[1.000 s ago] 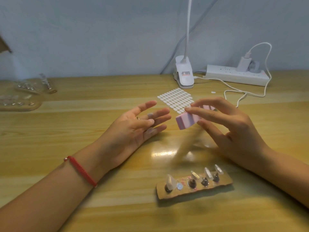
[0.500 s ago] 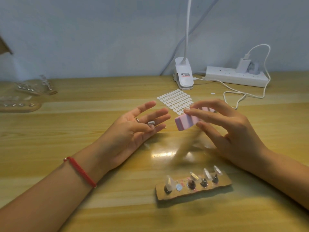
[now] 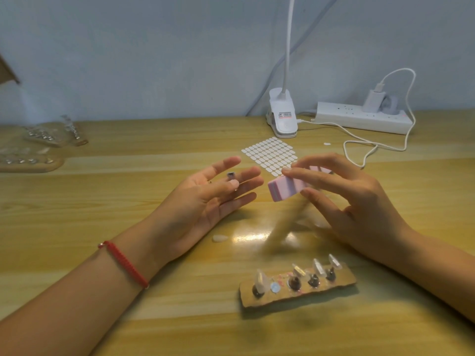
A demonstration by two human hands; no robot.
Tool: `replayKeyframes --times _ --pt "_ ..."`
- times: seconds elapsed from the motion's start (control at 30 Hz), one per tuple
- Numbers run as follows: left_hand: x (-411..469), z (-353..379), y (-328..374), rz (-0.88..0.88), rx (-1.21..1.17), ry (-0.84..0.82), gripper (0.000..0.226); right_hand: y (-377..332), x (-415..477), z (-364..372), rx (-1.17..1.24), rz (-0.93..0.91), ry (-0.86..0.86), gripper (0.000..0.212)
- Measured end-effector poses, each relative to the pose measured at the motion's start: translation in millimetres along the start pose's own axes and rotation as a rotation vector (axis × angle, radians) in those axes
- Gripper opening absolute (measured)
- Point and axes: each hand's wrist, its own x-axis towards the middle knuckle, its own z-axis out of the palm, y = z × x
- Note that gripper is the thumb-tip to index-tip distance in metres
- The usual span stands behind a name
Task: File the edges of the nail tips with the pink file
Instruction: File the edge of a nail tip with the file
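Head view. Right hand (image 3: 354, 201) above the desk (image 3: 102, 181), grip clamped on the pink file (image 3: 285, 190) between thumb and fingers. Left hand (image 3: 203, 204) palm up just beside the file, outer fingers spread, grip pinched on a small dark-capped stud (image 3: 232, 175). One loose nail tip (image 3: 220, 238) flat on the desk below the left palm. Four mounted nail tips (image 3: 261, 278) upright on a cardboard strip (image 3: 344, 278) nearest the camera

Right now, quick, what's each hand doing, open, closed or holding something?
Left hand: fingers mostly straight, thumb pinches a small dark peg against them.
Right hand: fingertips grip the pink file.
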Motion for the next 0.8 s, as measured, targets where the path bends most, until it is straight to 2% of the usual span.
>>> replayKeyframes --times 0.3,0.67,0.8 --pt "-0.5 -1.5 -1.1 0.017 0.060 -0.019 0.047 -1.0 -0.1 -0.2 0.004 -0.008 -0.007 0.040" --pt "-0.7 4.2 -6.2 0.074 0.270 -0.028 0.036 -1.1 -0.2 0.1 -0.009 -0.024 -0.005 0.038" --pt "-2.6 9.3 -11.9 0.146 0.402 0.007 0.030 -1.8 -0.6 0.2 -0.007 -0.030 0.006 0.036"
